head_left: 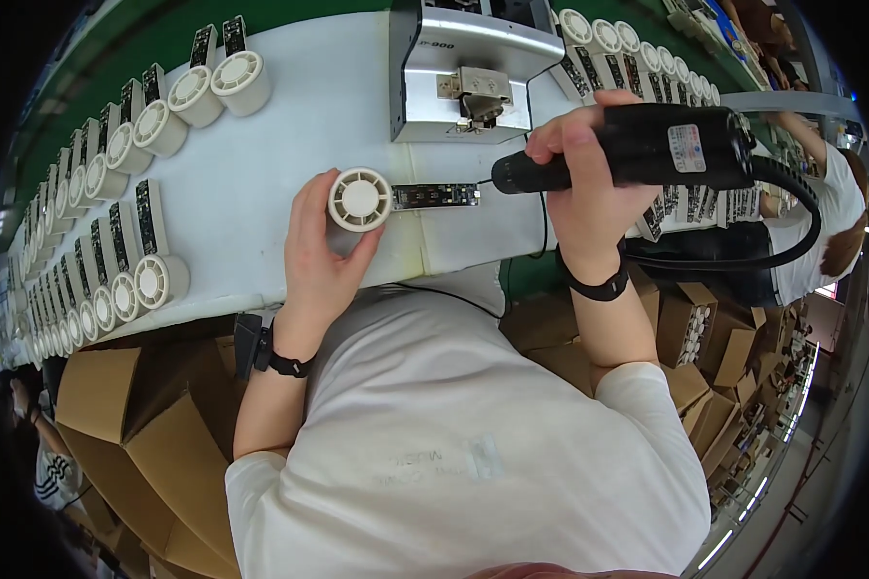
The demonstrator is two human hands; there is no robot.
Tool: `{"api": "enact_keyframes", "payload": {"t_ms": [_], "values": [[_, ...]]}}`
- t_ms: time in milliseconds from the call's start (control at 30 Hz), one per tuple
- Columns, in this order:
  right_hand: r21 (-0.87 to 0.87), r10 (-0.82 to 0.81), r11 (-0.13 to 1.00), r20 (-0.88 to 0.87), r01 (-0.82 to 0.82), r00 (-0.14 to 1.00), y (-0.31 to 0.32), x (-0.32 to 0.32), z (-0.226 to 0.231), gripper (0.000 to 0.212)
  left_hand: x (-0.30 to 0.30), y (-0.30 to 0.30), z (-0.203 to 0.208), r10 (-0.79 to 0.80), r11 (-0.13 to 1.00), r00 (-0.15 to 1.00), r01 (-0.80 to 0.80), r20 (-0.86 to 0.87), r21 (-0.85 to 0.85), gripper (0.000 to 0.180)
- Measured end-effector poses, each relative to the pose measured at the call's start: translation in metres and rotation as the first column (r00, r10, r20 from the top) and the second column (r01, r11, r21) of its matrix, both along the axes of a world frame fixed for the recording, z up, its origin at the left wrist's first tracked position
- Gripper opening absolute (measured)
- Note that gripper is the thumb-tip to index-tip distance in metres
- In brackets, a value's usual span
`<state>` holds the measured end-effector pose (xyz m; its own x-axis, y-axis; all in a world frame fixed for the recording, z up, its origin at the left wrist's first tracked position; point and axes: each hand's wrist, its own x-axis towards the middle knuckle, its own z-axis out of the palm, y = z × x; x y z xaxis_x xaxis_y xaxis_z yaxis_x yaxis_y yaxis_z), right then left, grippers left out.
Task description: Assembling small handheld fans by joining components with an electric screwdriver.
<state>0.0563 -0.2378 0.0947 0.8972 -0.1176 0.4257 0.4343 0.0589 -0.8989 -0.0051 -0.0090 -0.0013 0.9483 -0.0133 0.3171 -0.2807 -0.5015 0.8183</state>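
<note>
White round plastic fan housing [359,200] with its narrow dark circuit strip [435,196] lies on the pale desk [261,174], just below the grey metal dispenser box [468,68]. Left hand [319,253] curled around the housing; right hand [589,183] closed on the black electric screwdriver [637,150]. Strip's long axis points right, toward the driver tip, perhaps touching. Best to steady the housing and keep the tip square.

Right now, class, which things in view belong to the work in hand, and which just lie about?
In hand:
left hand on round white fan part
circuit strip
right hand holding black power screwdriver

Lying about:
rows of finished fan parts
grey machine
cardboard boxes
</note>
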Motion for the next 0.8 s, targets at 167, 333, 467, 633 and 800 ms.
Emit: {"api": "enact_keyframes", "payload": {"t_ms": [167,333,467,633,800], "values": [[-0.007,0.004,1.000,-0.023,-0.004,1.000,0.0009,0.0014,-0.0039,0.029,-0.0002,-0.0001,0.0007,-0.001,1.000,1.000,0.001,-0.006,0.006,0.067],[-0.010,0.014,1.000,-0.054,-0.014,0.998,0.0034,0.0058,-0.0082,0.025,0.0003,-0.0002,-0.0002,-0.006,1.000,1.000,0.006,0.001,0.004,0.067],[-0.083,0.054,0.995,-0.049,-0.058,0.997,0.0070,0.0068,-0.0085,0.022,0.0010,0.0007,-0.0015,-0.009,1.000,1.000,0.009,0.005,0.006,0.066],[-0.013,0.057,0.998,-0.075,-0.058,0.996,0.0077,0.0075,-0.0100,0.021,0.0015,0.0009,-0.0016,-0.016,1.000,1.000,0.016,0.006,0.024,0.067],[-0.117,0.098,0.987,-0.078,-0.106,0.992,0.0088,0.0072,-0.0062,0.024,0.0018,0.0017,-0.0017,-0.009,1.000,1.000,0.009,0.026,0.021,0.067]]}}
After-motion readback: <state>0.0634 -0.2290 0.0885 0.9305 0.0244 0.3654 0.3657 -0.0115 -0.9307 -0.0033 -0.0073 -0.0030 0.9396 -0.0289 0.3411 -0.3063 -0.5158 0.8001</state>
